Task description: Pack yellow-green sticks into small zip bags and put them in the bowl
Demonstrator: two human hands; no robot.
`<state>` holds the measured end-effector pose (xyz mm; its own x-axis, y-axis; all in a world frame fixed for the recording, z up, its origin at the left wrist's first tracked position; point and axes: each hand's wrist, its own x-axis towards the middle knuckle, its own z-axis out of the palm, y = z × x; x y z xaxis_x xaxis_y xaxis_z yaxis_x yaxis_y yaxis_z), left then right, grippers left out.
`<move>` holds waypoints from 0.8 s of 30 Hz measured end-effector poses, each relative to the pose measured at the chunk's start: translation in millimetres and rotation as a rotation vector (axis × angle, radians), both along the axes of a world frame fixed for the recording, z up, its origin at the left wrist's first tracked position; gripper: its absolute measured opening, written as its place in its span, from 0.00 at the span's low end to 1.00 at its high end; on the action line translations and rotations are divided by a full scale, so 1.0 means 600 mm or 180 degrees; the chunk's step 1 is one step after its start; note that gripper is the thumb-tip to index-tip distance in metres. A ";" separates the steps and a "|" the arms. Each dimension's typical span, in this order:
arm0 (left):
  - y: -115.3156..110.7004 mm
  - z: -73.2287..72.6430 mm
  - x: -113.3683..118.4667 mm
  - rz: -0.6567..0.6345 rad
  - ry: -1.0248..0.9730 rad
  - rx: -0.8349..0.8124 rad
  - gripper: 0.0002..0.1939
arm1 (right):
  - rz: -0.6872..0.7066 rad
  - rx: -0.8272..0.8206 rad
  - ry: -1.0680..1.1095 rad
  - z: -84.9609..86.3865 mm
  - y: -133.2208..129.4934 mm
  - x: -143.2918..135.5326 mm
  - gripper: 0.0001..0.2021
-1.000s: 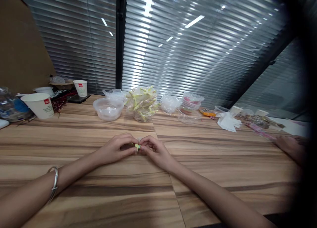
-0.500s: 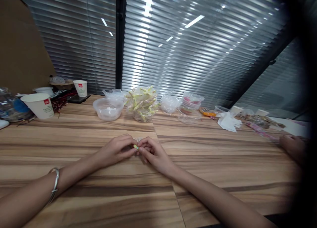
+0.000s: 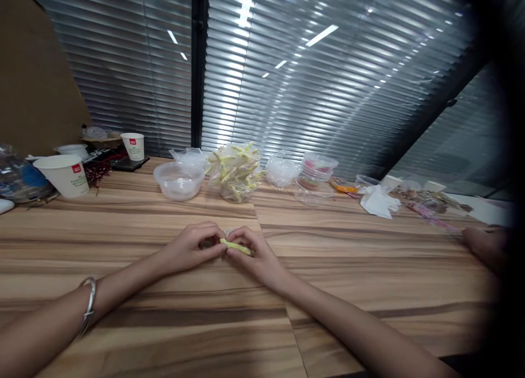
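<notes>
A slim yellow-green piece (image 3: 238,247) is pinched between my two hands above the wooden table (image 3: 197,323). The fingertips of my left hand (image 3: 197,248) grip its left end. Those of my right hand (image 3: 256,257) close around it from the other side, and it lies across the right fingers. Something clear, too small to make out, shows just behind the fingertips. Beyond the hands stands a clear container (image 3: 235,193) filled with yellow-green twisted pieces (image 3: 233,167), some in clear wrap.
Clear plastic bowls (image 3: 179,181) stand left of the filled container. Paper cups (image 3: 68,175) are at the far left. Stacked tubs (image 3: 315,173) and a white glove (image 3: 379,201) lie to the right. Another person's hand (image 3: 486,246) rests at the right edge.
The yellow-green piece has turned and now shows lengthwise across my right fingers, where only a small bit showed before. Both hands stay in nearly the same place.
</notes>
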<state>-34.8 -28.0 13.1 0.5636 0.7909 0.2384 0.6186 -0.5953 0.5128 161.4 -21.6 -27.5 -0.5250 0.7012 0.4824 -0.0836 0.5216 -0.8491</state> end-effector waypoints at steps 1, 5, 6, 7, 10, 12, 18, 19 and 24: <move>0.000 0.001 0.000 -0.0034 -0.0025 -0.0072 0.14 | 0.0032 -0.0066 0.0005 0.001 0.000 0.000 0.11; 0.002 0.004 0.001 0.0026 -0.0297 -0.0327 0.14 | 0.0145 -0.0453 0.0012 0.009 -0.002 0.002 0.11; 0.003 0.004 0.001 0.0089 -0.0375 -0.0349 0.14 | 0.0144 -0.0553 0.0032 0.011 -0.002 0.002 0.12; 0.003 0.004 0.001 0.0147 -0.0441 -0.0351 0.14 | 0.0144 -0.0646 0.0062 0.012 -0.002 0.002 0.12; 0.003 0.004 -0.001 0.0224 -0.0506 -0.0307 0.14 | 0.0198 -0.0821 0.0157 0.012 0.001 0.001 0.12; 0.003 0.004 -0.002 0.0239 -0.0478 -0.0237 0.14 | 0.0251 -0.0853 0.0166 0.009 0.003 0.000 0.12; 0.006 0.003 -0.006 0.0134 -0.0300 0.0033 0.12 | 0.0335 -0.0779 0.0202 0.006 0.003 0.000 0.12; 0.007 0.003 -0.007 0.0119 -0.0251 0.0069 0.12 | 0.0343 -0.0766 0.0208 0.005 0.003 0.000 0.12; 0.012 0.002 -0.012 0.0061 -0.0071 0.0090 0.11 | 0.0368 -0.0722 0.0092 -0.005 0.009 0.001 0.14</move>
